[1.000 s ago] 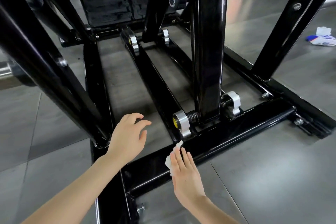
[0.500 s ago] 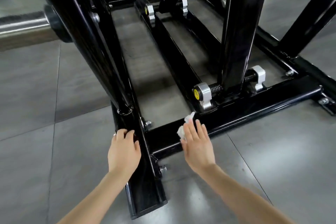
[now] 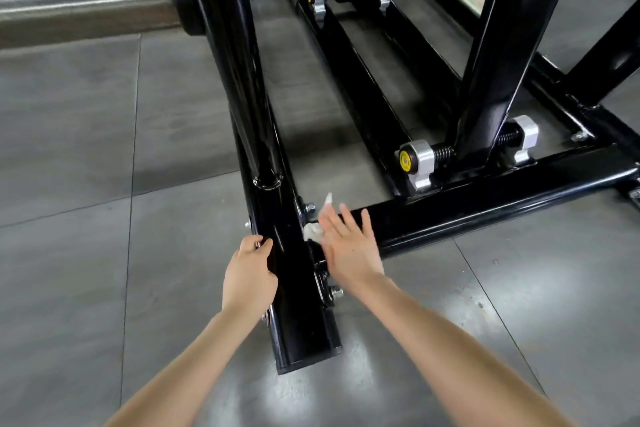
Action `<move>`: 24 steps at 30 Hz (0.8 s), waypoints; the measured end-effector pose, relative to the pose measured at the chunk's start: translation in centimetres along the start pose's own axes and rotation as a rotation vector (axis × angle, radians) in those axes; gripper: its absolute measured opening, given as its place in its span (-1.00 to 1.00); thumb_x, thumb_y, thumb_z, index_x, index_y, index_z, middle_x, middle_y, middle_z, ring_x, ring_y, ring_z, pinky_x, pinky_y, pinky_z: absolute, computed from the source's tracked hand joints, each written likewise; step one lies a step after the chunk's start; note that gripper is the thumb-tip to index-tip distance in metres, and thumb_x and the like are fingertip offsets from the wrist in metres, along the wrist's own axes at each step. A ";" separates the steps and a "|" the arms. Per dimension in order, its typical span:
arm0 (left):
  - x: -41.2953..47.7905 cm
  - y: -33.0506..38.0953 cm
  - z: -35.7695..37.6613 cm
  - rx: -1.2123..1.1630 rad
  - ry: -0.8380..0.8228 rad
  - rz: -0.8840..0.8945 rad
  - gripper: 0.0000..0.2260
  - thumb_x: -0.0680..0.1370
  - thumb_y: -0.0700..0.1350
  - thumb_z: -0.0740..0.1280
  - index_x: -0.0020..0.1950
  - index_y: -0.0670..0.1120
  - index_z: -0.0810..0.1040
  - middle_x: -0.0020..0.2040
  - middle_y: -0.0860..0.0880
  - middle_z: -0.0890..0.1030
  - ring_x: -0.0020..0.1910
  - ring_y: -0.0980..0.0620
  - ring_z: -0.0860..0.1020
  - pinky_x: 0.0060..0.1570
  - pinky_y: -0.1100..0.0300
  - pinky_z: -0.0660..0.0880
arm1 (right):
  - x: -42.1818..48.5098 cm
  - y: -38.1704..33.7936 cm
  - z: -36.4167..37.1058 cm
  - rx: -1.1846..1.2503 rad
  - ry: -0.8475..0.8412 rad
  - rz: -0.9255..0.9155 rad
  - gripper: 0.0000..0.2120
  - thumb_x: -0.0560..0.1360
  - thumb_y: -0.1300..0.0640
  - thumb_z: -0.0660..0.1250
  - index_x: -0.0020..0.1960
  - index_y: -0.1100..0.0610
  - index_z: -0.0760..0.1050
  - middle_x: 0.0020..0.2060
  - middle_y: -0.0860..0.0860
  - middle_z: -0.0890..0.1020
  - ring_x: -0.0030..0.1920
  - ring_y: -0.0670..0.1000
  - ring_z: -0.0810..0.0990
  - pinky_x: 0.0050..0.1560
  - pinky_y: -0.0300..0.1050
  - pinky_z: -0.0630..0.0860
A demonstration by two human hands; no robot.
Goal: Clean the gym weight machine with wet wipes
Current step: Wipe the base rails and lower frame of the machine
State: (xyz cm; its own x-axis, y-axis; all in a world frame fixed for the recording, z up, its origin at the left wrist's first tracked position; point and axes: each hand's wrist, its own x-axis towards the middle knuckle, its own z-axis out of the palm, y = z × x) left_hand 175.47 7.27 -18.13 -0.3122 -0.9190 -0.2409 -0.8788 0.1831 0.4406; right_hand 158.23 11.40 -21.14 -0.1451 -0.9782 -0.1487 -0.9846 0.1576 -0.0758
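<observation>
Though crumpled, white wipe [image 3: 312, 231]; black frame [image 3: 295, 291]

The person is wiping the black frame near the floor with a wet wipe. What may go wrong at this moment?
1. The right hand presses the wet wipe against the cross bar with straight fingers, not gripping it; the wipe may slip out.
2. A bolt stands close beside the wipe; the wipe could snag there or the fingers could scrape.
3. The left hand grips the base rail, so that spot may go unwiped.
</observation>
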 end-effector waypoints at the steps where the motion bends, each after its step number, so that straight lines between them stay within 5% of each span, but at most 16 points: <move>1: 0.1 -0.2 -0.2 -0.012 -0.008 0.012 -0.46 0.45 -0.38 0.13 0.43 -0.13 0.35 0.44 -0.01 0.27 0.27 -0.05 0.42 0.21 0.17 0.40 | -0.1 -2.3 0.0 0.021 -0.022 -0.063 -0.41 0.52 0.00 -0.28 0.53 0.10 0.00 0.52 0.00 0.05 0.52 0.07 -0.05 0.45 0.18 -0.21; 6: 0.8 -0.7 -1.6 -0.079 -0.005 0.047 -0.49 0.45 -0.41 0.14 0.40 -0.15 0.39 0.40 -0.06 0.37 0.30 -0.03 0.41 0.25 0.24 0.29 | -5.7 -5.0 1.4 0.041 0.000 -0.285 -0.51 0.53 0.02 -0.03 0.42 0.07 0.32 0.42 0.00 0.35 0.45 0.03 0.25 0.42 0.15 0.22; 12: 0.9 -0.2 -2.6 -0.067 -0.032 0.075 -0.43 0.43 -0.44 0.11 0.41 -0.11 0.38 0.38 -0.02 0.37 0.26 -0.04 0.41 0.11 0.30 0.30 | -11.9 -2.2 2.6 -0.054 -0.039 -0.502 -0.49 0.56 -0.03 0.00 0.49 0.01 0.13 0.47 -0.05 0.24 0.48 -0.01 0.18 0.40 0.13 0.02; 16: 0.9 0.7 -2.0 0.025 -0.041 0.197 -0.42 0.44 -0.42 0.11 0.41 -0.03 0.38 0.39 0.01 0.36 0.34 -0.03 0.30 0.25 0.19 0.31 | -13.4 -1.7 2.3 0.029 -0.054 -0.365 -0.51 0.57 -0.01 0.01 0.48 0.07 0.16 0.46 -0.02 0.24 0.46 -0.02 0.20 0.41 0.10 0.04; 20: 0.9 1.9 -0.9 0.062 -0.087 0.330 -0.44 0.47 -0.39 0.12 0.41 0.01 0.38 0.40 0.03 0.34 0.37 0.03 0.24 0.29 0.26 0.23 | -16.8 1.0 2.7 0.006 -0.061 -0.270 -0.54 0.52 0.01 0.06 0.37 0.08 0.39 0.34 -0.03 0.45 0.39 -0.04 0.36 0.41 0.06 0.04; 24: 1.4 3.7 0.1 0.045 -0.143 0.396 -0.46 0.47 -0.39 0.14 0.37 0.05 0.43 0.37 0.05 0.36 0.35 0.07 0.27 0.21 0.37 0.18 | -17.2 3.2 -1.6 0.536 0.190 0.125 -0.61 0.63 0.03 -0.03 0.26 0.08 0.49 0.23 -0.18 0.53 0.25 -0.34 0.41 0.39 -0.34 0.15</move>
State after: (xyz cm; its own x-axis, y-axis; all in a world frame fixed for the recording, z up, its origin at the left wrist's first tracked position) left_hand 171.74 6.66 -16.88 -0.6730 -0.7175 -0.1795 -0.6948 0.5302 0.4859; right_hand 157.45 28.50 -17.28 -0.3207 -0.9471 -0.0130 -0.7792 0.2717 -0.5648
